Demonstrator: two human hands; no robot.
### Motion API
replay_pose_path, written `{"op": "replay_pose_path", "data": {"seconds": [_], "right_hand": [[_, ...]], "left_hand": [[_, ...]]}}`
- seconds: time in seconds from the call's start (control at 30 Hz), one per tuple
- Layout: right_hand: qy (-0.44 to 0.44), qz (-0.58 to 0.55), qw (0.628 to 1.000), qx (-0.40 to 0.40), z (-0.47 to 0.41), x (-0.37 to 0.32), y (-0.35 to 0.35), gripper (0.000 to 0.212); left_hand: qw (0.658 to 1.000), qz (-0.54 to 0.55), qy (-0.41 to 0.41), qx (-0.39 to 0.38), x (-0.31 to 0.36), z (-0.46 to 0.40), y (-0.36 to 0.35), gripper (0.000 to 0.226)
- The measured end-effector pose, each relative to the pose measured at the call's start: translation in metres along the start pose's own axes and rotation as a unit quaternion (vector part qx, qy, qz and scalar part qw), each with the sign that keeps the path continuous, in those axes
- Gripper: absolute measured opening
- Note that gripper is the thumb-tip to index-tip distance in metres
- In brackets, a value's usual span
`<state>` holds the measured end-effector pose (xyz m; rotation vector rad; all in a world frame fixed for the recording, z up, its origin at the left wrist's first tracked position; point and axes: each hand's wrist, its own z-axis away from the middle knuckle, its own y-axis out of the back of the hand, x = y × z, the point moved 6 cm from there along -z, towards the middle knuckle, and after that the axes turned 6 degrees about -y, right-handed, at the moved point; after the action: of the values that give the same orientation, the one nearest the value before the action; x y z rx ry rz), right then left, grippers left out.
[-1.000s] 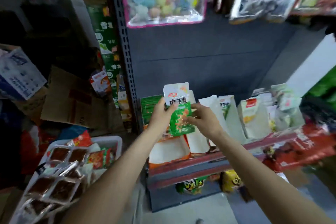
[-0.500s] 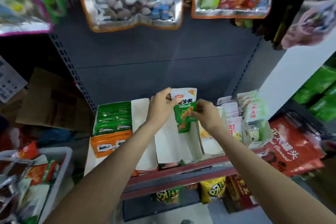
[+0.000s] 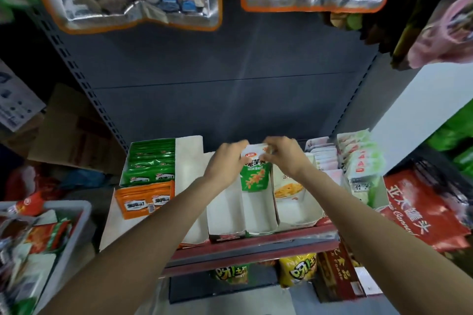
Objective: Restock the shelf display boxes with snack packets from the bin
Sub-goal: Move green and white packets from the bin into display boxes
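At the centre of the frame, the left hand (image 3: 225, 161) and right hand (image 3: 284, 157) both pinch the top edge of a green snack packet (image 3: 254, 174), fingers curled round it. The packet stands upright in a white display box (image 3: 261, 215) on the shelf (image 3: 250, 245). The grey bin (image 3: 76, 215) sits at lower left.

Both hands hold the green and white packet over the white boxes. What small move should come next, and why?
Probably lower the green and white snack packet straight down into the narrow white cardboard display box below it. The left hand and right hand grip its top edge, and its bottom already dips into that mostly empty box.
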<state>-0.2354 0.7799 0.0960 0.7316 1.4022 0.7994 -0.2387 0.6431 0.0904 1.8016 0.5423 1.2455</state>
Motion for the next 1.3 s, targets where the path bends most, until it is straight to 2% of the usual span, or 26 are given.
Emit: {"op": "replay_pose_path", "data": {"seconds": [0.07, 0.17, 0.27, 0.37, 0.47, 0.53, 0.63, 0.73, 0.83, 1.0, 1.2, 1.23, 1.3], "right_hand": [[0.015, 0.052, 0.999, -0.002, -0.003, 0.001, -0.005, 0.018], [0.038, 0.063, 0.997, -0.011, -0.004, 0.000, -0.013, 0.018], [0.042, 0.084, 0.994, -0.050, -0.007, -0.004, -0.023, 0.015], [0.021, 0.090, 0.995, -0.042, -0.013, -0.006, -0.021, 0.013], [0.016, 0.117, 0.992, -0.040, -0.018, -0.009, -0.017, 0.015], [0.018, 0.122, 0.992, -0.040, -0.020, -0.009, -0.016, 0.016], [0.016, 0.108, 0.993, -0.037, -0.016, -0.009, -0.018, 0.021], [0.033, 0.087, 0.996, 0.001, -0.009, -0.018, -0.017, 0.034], [0.056, 0.019, 0.998, 0.031, 0.000, -0.046, -0.021, 0.027], [0.074, -0.087, 0.992, -0.048, 0.012, -0.127, -0.061, 0.017], [0.117, -0.095, 0.980, -0.130, 0.030, -0.239, -0.151, 0.020], [0.124, -0.095, 0.976, -0.149, 0.036, -0.257, -0.170, 0.021], [0.129, -0.088, 0.970, -0.186, 0.048, -0.291, -0.209, 0.022]], "left_hand": [[0.996, -0.082, -0.024, -0.001, 0.000, -0.001, -0.006, 0.021], [0.989, -0.141, -0.045, 0.016, -0.001, -0.004, -0.007, 0.036], [0.977, -0.210, -0.045, -0.011, -0.006, -0.007, -0.011, 0.046], [0.958, -0.280, -0.054, -0.036, -0.005, -0.008, -0.016, 0.045], [0.953, -0.295, -0.055, -0.038, -0.001, -0.013, -0.016, 0.038], [0.963, -0.264, -0.039, -0.041, -0.004, -0.016, -0.014, 0.036], [0.986, -0.161, -0.020, -0.046, -0.009, -0.014, -0.009, 0.044], [0.996, -0.080, -0.011, 0.021, -0.010, -0.002, 0.015, 0.041], [0.995, 0.000, 0.016, 0.096, -0.025, 0.027, 0.047, 0.028], [0.977, 0.052, 0.125, 0.165, -0.084, 0.093, 0.099, 0.018], [0.937, 0.074, 0.247, 0.234, -0.185, 0.195, 0.151, 0.012], [0.932, 0.072, 0.261, 0.242, -0.201, 0.215, 0.159, 0.014], [0.926, 0.057, 0.281, 0.246, -0.236, 0.253, 0.177, 0.030]]}}
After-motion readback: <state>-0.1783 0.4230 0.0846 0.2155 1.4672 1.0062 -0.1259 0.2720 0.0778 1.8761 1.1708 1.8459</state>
